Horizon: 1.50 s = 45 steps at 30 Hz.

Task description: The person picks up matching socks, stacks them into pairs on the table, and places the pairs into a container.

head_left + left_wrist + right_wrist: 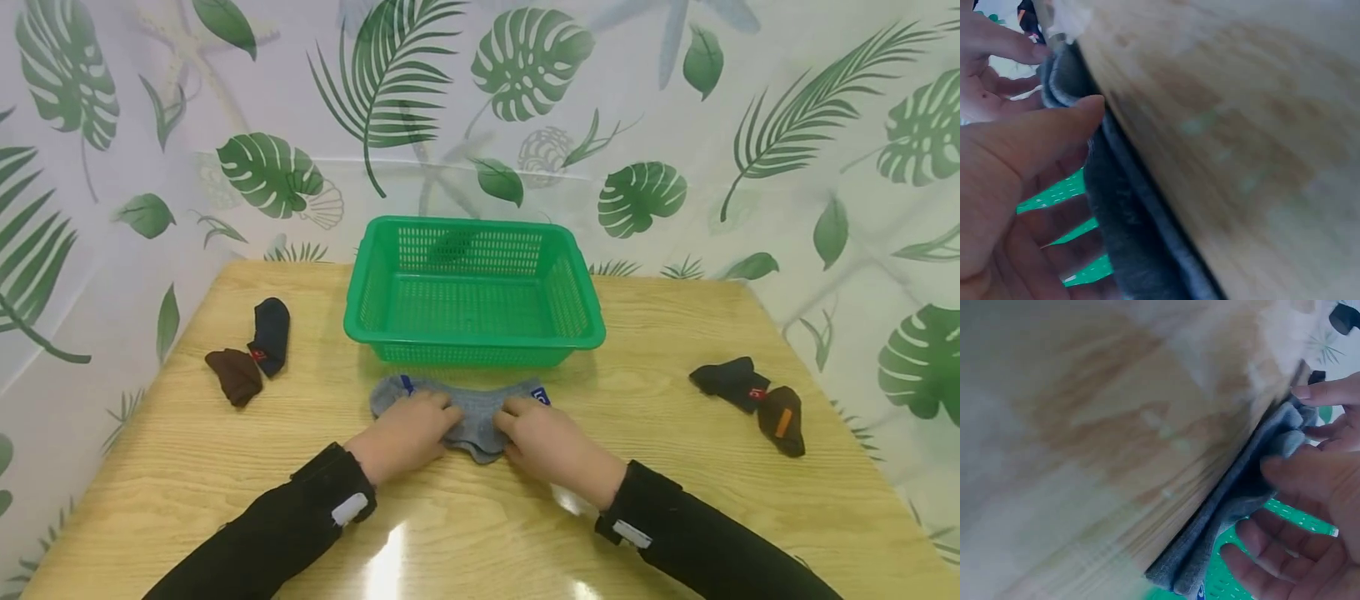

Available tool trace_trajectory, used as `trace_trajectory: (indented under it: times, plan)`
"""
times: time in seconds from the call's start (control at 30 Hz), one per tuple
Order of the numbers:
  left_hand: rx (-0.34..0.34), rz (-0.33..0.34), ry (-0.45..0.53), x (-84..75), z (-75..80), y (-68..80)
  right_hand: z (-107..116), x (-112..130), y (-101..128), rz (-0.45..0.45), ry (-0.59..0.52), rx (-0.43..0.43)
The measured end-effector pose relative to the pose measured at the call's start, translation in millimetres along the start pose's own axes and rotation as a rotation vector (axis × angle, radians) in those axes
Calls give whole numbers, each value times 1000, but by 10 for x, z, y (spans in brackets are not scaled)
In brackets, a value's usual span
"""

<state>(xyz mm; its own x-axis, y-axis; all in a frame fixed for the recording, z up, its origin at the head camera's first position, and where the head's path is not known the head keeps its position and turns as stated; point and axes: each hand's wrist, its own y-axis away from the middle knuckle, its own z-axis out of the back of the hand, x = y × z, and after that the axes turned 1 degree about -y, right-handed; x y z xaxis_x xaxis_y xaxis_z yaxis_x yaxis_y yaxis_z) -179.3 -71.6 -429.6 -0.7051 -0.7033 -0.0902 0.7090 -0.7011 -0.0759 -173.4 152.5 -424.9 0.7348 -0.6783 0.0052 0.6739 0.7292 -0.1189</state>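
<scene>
A pair of grey socks [480, 417] with blue marks lies crosswise on the table in front of the basket, one layer over the other. My left hand [411, 429] pinches the left part, and in the left wrist view its thumb [1088, 112] presses the near edge of the grey fabric [1129, 219]. On the right part is my right hand [551, 437], with the thumb at the near edge and some fingers loosely spread beyond the socks [1235, 494] in the right wrist view. What the fingertips do under the fabric is partly hidden.
Behind the socks stands a green plastic basket [472, 340] with nothing in it. At the left lie a black sock [272, 333] and a brown sock [236, 377]. Another black sock [729, 382] and brown sock [780, 423] lie at the right. A leaf-patterned sheet [450, 133] surrounds the table.
</scene>
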Motion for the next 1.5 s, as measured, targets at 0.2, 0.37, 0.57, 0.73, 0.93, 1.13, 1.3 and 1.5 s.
trace_trajectory:
  times: [0.2,0.37,0.57,0.73,0.93,1.13,1.3,1.5]
  plan:
    - [3,6,50,68,-56,-46,-10,-3,-15,36,-95,-91]
    - [3,-5,68,167,-29,-57,-22,-9,-10,70,-239,-13]
    - [-18,-59,165,291,19,3,-74,-62,-3,135,-287,-18]
    - [-12,-56,218,391,32,60,-80,-121,16,167,-319,-11]
    - [16,-16,181,367,52,106,-26,-144,14,135,-317,43]
    - [70,124,167,148,35,-49,33,-35,-123,-9,-275,158]
    - [285,229,105,42,-82,-165,-85,39,-219,-57,-225,339]
    - [445,271,76,63,-95,-198,-174,23,-250,-45,-95,522]
